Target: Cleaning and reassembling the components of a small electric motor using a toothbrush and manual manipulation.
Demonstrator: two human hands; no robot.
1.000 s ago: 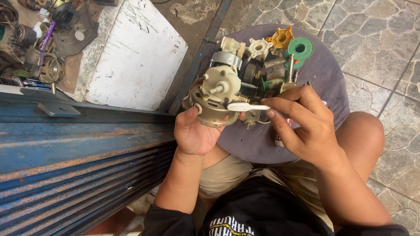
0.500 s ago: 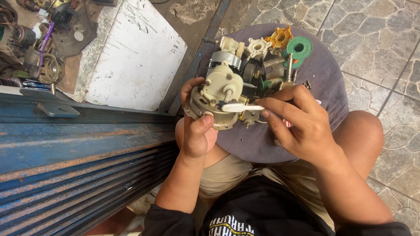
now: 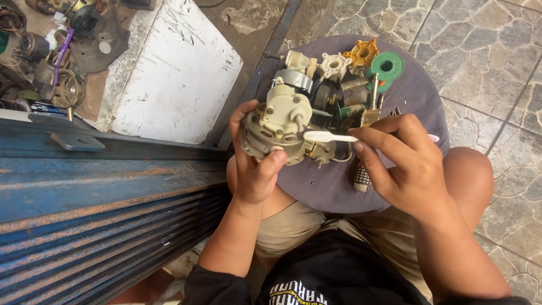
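Note:
My left hand (image 3: 255, 164) grips a beige fan motor with a plastic gearbox (image 3: 276, 127), held above a round purple stool (image 3: 415, 96). My right hand (image 3: 403, 166) pinches a white brush-like stick (image 3: 327, 136) whose tip rests against the motor's right side. A small ribbed grey tool handle (image 3: 361, 178) lies on the stool under my right hand. Both forearms reach up from my lap; my knees frame the stool.
On the stool's far side lie a white knob (image 3: 334, 65), an orange knob (image 3: 361, 53), a green ring (image 3: 387, 66) and metal motor parts. A blue corrugated shutter (image 3: 96, 209) runs along the left. A white slab (image 3: 172, 70) and scrap motors (image 3: 53, 51) lie beyond it.
My left hand shifted its hold so the thumb now presses on the motor's front. My right hand slid the white stick slightly across the motor.

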